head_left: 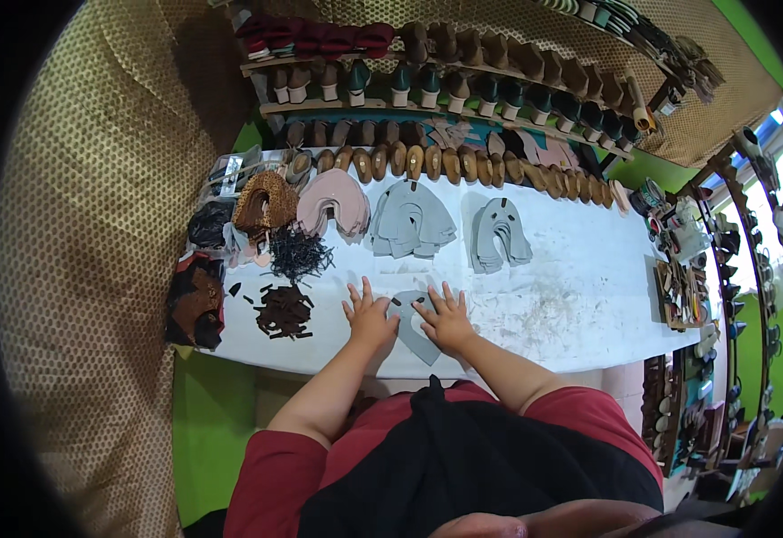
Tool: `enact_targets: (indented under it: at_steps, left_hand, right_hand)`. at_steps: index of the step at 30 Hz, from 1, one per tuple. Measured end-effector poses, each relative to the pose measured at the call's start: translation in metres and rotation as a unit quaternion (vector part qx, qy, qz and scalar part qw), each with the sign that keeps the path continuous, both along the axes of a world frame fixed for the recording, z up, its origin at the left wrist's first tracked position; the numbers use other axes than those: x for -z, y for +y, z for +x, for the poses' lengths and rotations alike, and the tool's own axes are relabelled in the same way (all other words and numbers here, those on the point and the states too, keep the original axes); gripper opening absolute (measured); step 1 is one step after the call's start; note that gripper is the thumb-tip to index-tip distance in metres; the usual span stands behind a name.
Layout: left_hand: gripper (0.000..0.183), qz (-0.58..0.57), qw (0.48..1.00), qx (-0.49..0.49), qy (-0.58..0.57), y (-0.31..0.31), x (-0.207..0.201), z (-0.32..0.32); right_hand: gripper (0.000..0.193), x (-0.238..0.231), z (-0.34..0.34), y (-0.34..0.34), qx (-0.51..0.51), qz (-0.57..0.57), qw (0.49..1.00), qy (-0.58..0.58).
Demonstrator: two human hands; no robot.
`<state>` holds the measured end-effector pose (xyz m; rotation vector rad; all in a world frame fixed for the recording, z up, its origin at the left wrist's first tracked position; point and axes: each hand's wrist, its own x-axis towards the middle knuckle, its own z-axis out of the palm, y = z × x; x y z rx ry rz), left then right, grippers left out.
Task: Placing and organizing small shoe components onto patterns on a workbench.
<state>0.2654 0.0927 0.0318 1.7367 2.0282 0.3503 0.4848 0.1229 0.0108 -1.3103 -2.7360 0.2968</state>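
Observation:
A grey U-shaped leather piece, like a shoe upper [421,339], lies flat on the white-covered table near its front edge. My left hand [369,316] rests beside its left side with the fingers spread. A small dark strip [397,302] is at the tip of my left thumb; I cannot tell whether it is touched. My right hand [446,321] lies over the right side of the grey piece, fingers apart, with its thumb side on the leather. To the left are a pile of short brown strips [285,311] and a heap of black strips [299,255].
Stacked grey uppers [412,220], more grey uppers [500,233], pink uppers [333,204] and leopard-print pieces [264,203] stand behind my hands. A row of brown shoe lasts [433,162] lines the back edge. A tool box [681,296] is at the right end.

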Motion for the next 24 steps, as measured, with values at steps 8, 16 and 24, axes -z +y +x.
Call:
enact_targets:
  at_steps: [8,16,24]
  left_hand:
    - [0.037,-0.046,0.999,-0.026,0.011,0.025,0.011,0.010]
    - [0.034,-0.039,0.998,-0.041,0.020,0.032,0.018,0.021]
    - [0.033,-0.029,0.998,-0.056,0.018,0.039,0.013,0.024]
  right_hand:
    - [0.061,-0.001,0.001,0.006,-0.024,-0.028,0.999,0.004]
    - [0.065,-0.004,0.007,0.006,-0.044,-0.034,0.998,0.041]
    - [0.069,-0.005,0.006,0.008,-0.045,-0.036,0.998,0.021]
